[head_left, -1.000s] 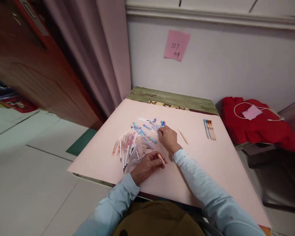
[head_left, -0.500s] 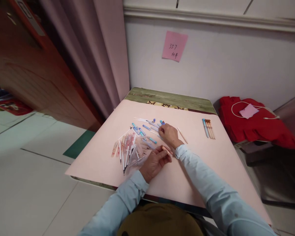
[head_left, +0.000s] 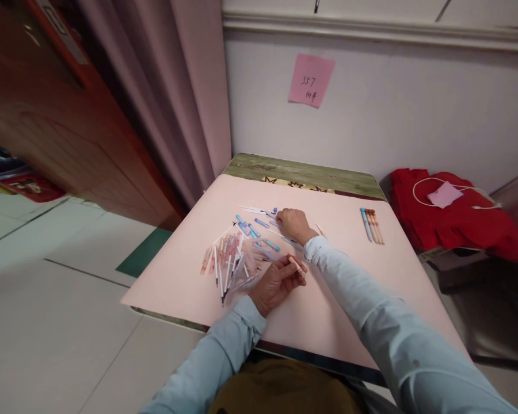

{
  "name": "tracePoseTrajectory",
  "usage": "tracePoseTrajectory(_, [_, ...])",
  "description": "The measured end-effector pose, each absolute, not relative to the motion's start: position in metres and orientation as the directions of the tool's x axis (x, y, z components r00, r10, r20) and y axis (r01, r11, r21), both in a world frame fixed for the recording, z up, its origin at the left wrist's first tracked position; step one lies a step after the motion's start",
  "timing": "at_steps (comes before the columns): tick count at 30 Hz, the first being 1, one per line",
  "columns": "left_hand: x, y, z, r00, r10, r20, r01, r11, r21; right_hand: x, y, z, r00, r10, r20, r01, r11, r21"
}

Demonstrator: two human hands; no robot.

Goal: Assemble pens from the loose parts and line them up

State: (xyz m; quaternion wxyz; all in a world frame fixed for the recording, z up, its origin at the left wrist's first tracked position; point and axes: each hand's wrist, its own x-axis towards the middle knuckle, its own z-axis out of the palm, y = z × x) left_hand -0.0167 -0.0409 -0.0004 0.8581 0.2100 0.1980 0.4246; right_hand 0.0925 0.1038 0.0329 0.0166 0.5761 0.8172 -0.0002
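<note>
My left hand (head_left: 277, 284) is closed around a short peach-coloured pen barrel (head_left: 297, 266) near the front of the table. Farther forward, my right hand (head_left: 296, 226) reaches into loose pen parts, its fingertips drawn together; whatever they may hold is hidden. Blue pen barrels (head_left: 254, 230) lie just left of it. Nearer to me is a pile of pink patterned barrels (head_left: 231, 246), with white pen refills (head_left: 223, 282) and a clear plastic bag (head_left: 240, 278) beside my left hand. A thin white-tipped piece (head_left: 320, 230) lies partly hidden behind my right wrist.
Several assembled pens (head_left: 373, 226), one blue and the others tan with brown tops, lie in a row at the right. Pink paper covers the table (head_left: 168, 282). A red cloth (head_left: 470, 224) with a white cable is off the right edge; a wooden door (head_left: 90, 149) stands left.
My right hand has shifted left and slightly away from me over the pen parts. The left hand keeps hold of the pen barrel in about the same place.
</note>
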Motion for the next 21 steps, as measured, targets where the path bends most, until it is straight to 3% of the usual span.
tracePoseTrajectory(21, [-0.019, -0.037, -0.001, 0.552, 0.812, -0.188, -0.618, 0.55, 0.562, 0.083, 0.137, 0.05, -0.553, 0.799, -0.236, 0.798, 0.589, 0.127])
